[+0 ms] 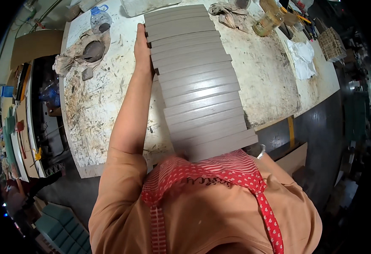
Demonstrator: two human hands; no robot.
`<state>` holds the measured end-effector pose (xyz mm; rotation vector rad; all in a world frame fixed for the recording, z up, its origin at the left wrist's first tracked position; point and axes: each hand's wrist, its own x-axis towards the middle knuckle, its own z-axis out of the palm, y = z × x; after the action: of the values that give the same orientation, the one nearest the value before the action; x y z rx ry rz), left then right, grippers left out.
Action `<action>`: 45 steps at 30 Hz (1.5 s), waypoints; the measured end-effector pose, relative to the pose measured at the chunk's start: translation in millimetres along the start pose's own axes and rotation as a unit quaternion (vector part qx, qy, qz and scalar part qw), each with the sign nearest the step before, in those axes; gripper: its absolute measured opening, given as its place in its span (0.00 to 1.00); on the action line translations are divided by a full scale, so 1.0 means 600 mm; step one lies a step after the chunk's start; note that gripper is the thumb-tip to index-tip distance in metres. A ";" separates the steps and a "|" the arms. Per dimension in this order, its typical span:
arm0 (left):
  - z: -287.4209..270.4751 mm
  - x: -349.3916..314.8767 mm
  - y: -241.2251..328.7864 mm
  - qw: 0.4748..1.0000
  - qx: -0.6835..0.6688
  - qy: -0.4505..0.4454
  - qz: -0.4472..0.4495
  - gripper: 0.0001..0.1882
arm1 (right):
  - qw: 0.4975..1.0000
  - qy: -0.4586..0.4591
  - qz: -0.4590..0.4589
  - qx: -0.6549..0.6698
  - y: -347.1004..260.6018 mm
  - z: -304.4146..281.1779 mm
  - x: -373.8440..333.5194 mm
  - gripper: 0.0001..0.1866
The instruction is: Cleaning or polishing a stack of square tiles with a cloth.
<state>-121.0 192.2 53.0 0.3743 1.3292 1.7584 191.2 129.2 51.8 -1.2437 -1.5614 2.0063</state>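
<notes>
Covering the stained white workbench: grey boards (workshop clutter around).

the boards are plain grey-brown, stacked in even stripes of the same tone. the table is off-white, blotched with brown and rusty stains. the apron is red with white stripes, its straps red with white dots. the shirt is plain orange-tan. the cloth is white.
</notes>
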 end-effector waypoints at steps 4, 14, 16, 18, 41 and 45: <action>0.007 0.008 -0.005 0.999 -0.016 -0.022 0.018 0.31 | 0.989 0.003 -0.036 -0.145 0.033 -0.007 0.002 0.36; -0.021 0.055 0.018 0.987 0.051 -0.080 0.127 0.27 | 0.936 0.152 -0.193 -0.254 -0.109 -0.162 0.201 0.26; 0.001 0.046 0.023 0.995 0.027 -0.047 0.078 0.23 | 0.879 0.172 -0.255 -0.364 -0.141 -0.195 0.296 0.28; 0.004 0.034 0.025 0.996 0.030 -0.033 0.083 0.21 | 0.797 0.180 -0.343 -0.463 -0.173 -0.206 0.392 0.31; -0.008 0.047 0.011 0.994 -0.050 -0.089 0.027 0.28 | 0.836 -0.089 -0.359 -0.406 -0.380 -0.032 0.264 0.23; 0.003 0.058 -0.011 0.990 -0.101 -0.084 0.050 0.25 | 0.672 -0.071 -0.356 -0.646 -0.355 0.033 0.292 0.17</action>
<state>-136.8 221.1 39.0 0.4709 1.0197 1.8800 20.7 314.0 166.7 -0.4549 -3.0246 0.2887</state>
